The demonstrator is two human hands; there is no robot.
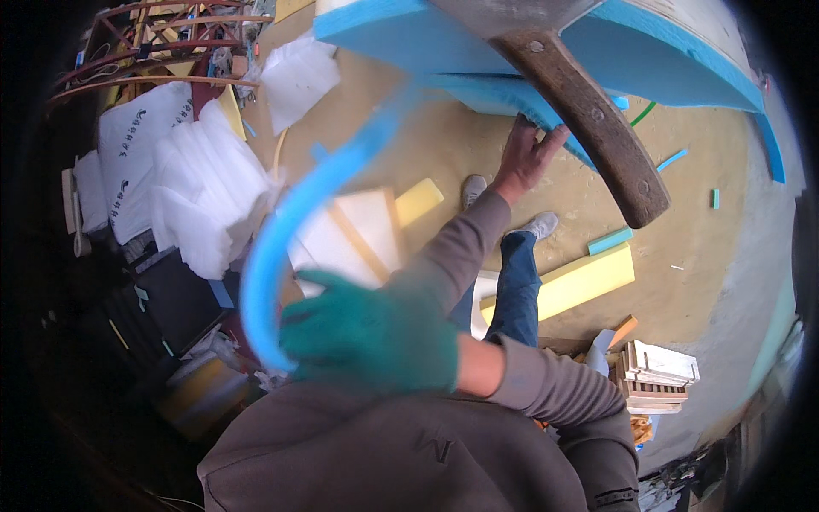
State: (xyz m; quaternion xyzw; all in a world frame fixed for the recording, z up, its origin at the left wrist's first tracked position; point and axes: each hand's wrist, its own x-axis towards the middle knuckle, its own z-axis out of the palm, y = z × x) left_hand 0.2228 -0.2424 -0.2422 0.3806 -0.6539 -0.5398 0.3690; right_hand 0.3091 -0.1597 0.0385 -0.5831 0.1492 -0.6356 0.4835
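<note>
My bare left hand (531,155) reaches forward and grips the lower edge of a curved blue foam piece (490,96), with the fingers partly hidden behind it. Across my body to the left is my right hand (367,333), in a green glove and smeared by motion. A long, bent blue foam strip (294,218), also blurred, runs past its fingertips; whether the fingers hold it is unclear. Very near at the top, a broad blade with a riveted wooden handle (589,128) overhangs the large blue foam slab (409,38); neither hand is on it.
White foam wrapping (205,183) is heaped at left, near a dark box (179,294). Yellow foam (567,286) and a white board (350,235) lie on the floor by my feet. Wooden slats (659,375) are stacked at lower right. Small blue offcuts (672,160) are scattered about.
</note>
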